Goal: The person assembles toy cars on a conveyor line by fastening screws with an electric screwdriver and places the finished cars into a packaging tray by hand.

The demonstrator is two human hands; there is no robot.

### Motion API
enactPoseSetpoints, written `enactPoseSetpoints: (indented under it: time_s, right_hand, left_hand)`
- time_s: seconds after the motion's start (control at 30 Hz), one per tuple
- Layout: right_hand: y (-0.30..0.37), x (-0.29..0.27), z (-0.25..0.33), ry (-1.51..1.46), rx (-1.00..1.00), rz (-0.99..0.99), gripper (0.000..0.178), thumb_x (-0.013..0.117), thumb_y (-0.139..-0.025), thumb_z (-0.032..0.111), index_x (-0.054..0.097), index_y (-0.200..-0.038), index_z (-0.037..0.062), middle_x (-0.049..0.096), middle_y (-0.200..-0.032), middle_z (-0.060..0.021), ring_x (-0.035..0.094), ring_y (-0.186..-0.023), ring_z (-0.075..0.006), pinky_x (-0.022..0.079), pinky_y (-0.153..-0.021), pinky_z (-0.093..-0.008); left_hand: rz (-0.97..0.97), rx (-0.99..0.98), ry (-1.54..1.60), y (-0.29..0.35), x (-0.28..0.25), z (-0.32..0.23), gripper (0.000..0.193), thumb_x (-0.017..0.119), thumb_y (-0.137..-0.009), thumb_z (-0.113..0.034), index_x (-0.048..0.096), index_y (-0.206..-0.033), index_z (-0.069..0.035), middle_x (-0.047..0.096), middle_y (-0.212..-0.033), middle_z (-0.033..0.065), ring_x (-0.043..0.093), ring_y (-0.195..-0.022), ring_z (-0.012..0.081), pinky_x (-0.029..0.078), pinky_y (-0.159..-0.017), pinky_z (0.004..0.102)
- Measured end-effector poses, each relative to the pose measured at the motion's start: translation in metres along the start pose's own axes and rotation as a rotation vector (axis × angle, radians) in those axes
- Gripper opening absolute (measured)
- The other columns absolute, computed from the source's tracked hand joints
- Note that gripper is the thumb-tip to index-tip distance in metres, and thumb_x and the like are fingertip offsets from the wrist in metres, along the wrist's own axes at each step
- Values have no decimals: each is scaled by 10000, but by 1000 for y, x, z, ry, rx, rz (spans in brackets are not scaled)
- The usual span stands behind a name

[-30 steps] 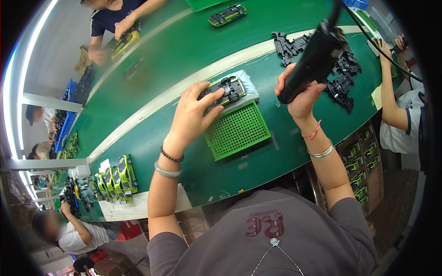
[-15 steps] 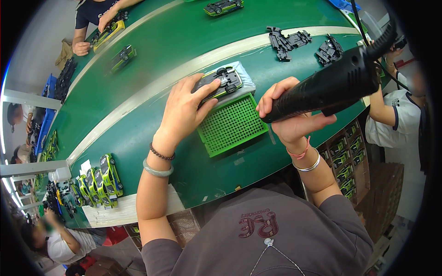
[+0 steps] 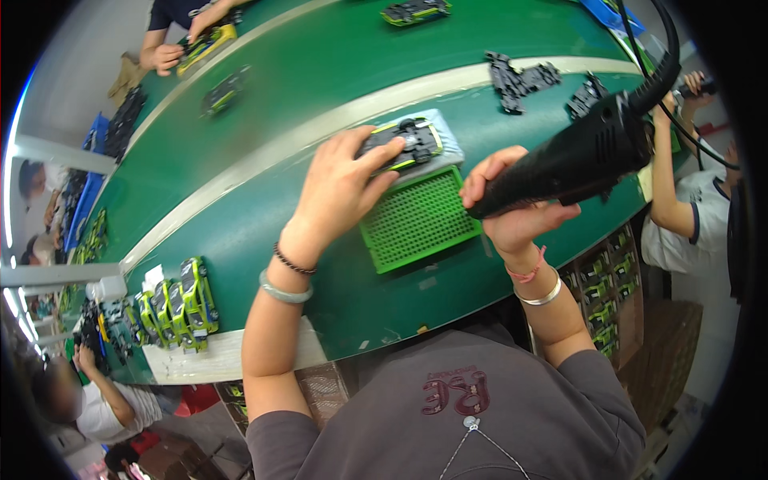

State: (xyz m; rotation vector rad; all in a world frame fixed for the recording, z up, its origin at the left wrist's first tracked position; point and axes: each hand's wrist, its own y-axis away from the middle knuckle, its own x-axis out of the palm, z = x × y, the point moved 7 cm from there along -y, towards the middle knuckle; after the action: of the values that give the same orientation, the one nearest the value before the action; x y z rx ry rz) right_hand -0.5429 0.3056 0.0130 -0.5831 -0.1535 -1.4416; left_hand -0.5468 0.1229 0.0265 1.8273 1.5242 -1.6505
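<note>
An upside-down toy car (image 3: 418,142) with a black underside and lime-green edges lies on a pale blue cloth-covered pad (image 3: 450,144). My left hand (image 3: 340,184) grips its near end, thumb and fingers over the chassis and sides, covering much of it. A thick black corded power tool, seemingly an electric screwdriver (image 3: 572,160), is wrapped in my right hand (image 3: 508,208). Its narrower end points left, apart from the car; any bit is hidden from view. Below the pad, between my hands, sits a green perforated basket (image 3: 420,224).
Several green toy cars (image 3: 196,296) stand at the left edge. Black chassis parts (image 3: 520,82) lie at the far right. Another car (image 3: 226,92) and an overturned one (image 3: 416,11) lie on the green surface beyond. A box of cars (image 3: 600,296) stands at lower right. Co-workers sit around.
The whole view has shifted and tilted slightly. My left hand stays on the car; my right hand still holds the black tool in nearly the same pose.
</note>
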Motion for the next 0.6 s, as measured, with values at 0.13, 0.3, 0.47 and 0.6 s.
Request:
enactPoseSetpoints:
  time_s: [0.13, 0.3, 0.47, 0.6]
  right_hand:
    - [2, -1, 2, 122, 7, -1, 976, 184, -563, 948, 429, -822, 40, 491, -585, -80, 482, -503, -169, 426, -494, -278]
    - [0, 9, 3, 149, -5, 82, 964, 194, -589, 935, 430, -818, 29, 486, -579, -81, 481, -491, -159, 416, -469, -261]
    - [-10, 10, 19, 46, -22, 50, 994, 189, -579, 942, 450, -839, 19, 491, -590, -84, 495, -505, -169, 429, -494, -278]
    - [-40, 25, 49, -123, -120, 115, 1015, 173, -529, 969, 435, -851, 43, 490, -607, -88, 484, -509, -187, 418, -516, -317]
  left_hand:
    - [-12, 2, 11, 1, 4, -1, 365, 657, -778, -248, 598, -1134, -192, 535, -1139, 157, 508, -1051, 325, 409, -887, 421]
    - [-7, -9, -28, 6, 2, 0, 375, 649, -789, -262, 588, -1154, -206, 526, -1166, 134, 490, -1072, 315, 394, -911, 415]
    - [-4, 1, -22, 4, 2, 1, 375, 646, -794, -260, 585, -1160, -205, 523, -1167, 139, 487, -1071, 318, 395, -909, 412]
    - [7, 2, -19, 4, -2, -1, 399, 661, -781, -205, 583, -1171, -181, 521, -1170, 155, 503, -1064, 335, 413, -908, 416]
